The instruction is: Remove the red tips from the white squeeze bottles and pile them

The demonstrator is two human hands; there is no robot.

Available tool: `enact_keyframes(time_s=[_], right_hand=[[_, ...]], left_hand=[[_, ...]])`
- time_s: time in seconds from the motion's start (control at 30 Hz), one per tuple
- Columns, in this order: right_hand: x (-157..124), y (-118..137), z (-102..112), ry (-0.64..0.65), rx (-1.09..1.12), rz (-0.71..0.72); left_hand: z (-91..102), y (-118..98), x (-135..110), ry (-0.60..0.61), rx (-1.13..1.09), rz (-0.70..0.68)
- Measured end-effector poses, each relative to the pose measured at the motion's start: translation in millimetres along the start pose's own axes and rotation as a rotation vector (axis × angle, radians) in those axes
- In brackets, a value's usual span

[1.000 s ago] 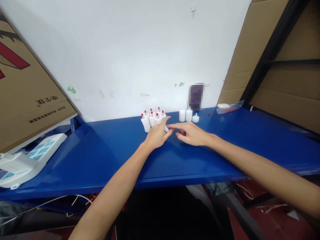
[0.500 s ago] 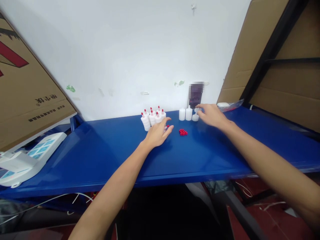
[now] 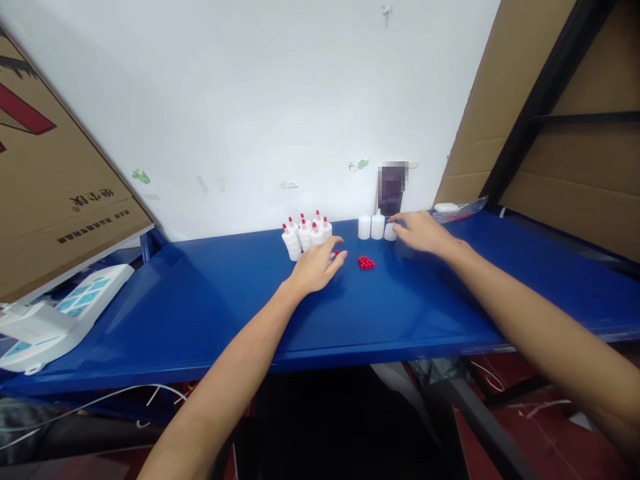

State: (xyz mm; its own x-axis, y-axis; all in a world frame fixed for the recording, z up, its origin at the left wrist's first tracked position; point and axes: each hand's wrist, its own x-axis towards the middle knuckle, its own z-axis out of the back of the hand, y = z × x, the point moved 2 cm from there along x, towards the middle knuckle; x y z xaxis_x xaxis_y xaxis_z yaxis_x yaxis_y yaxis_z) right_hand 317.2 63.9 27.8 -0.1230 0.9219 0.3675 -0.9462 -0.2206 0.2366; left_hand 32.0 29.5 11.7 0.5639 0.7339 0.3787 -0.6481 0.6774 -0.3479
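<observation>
Since right hand (image 3: 423,231) quit red caps (image 3: 367,263) | now at rightmost bottle (image 3: 389,234)

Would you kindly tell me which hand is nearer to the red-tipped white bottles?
Left: the left hand is just in front of the red-tipped white bottles, while the right hand is well to their right, at a small white container.
</observation>
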Motion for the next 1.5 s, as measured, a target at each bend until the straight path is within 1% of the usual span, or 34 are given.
enact_keyframes(time_s=[0.1, 0.23, 0.33, 0.4, 0.53, 0.63, 0.77, 0.97, 1.07, 1.2, 1.37, 1.5], right_hand=[[-2, 6, 5, -0.049, 0.016, 0.019], [-8, 25, 13, -0.132, 0.078, 0.063], [-10, 34, 13, -0.145, 0.090, 0.094], [-9, 33, 11, -0.116, 0.068, 0.081], [-6, 23, 6, -0.044, 0.032, 0.036], [-5, 22, 6, -0.023, 0.040, 0.053], [-9, 34, 10, 0.010, 0.080, 0.138], [-17, 49, 12, 0.173, 0.186, 0.359], [-17, 48, 9, 0.215, 0.172, 0.416], [-15, 41, 6, 0.239, 0.126, 0.397], [-13, 34, -1, 0.299, 0.139, 0.394], [-11, 31, -6, 0.298, 0.154, 0.402]], left_hand=[[-1.6, 1, 0, 0.026, 0.008, 0.014], [-3.9, 2, -1, 0.080, 0.030, -0.004], [-4.0, 2, -1, 0.094, 0.021, -0.010], [-3.7, 2, -1, 0.095, 0.014, 0.002], [-3.8, 3, -1, 0.100, 0.017, -0.002], [-4.1, 3, -1, 0.099, 0.024, -0.010], [-4.4, 3, -1, 0.101, 0.039, -0.020], [-5.5, 4, 0, 0.101, 0.057, -0.049], [-5.6, 5, 0, 0.100, 0.061, -0.062], [-6.1, 5, 0, 0.099, 0.055, -0.080], [-6.6, 6, 0, 0.097, 0.059, -0.096], [-6.3, 5, 1, 0.099, 0.057, -0.100]])
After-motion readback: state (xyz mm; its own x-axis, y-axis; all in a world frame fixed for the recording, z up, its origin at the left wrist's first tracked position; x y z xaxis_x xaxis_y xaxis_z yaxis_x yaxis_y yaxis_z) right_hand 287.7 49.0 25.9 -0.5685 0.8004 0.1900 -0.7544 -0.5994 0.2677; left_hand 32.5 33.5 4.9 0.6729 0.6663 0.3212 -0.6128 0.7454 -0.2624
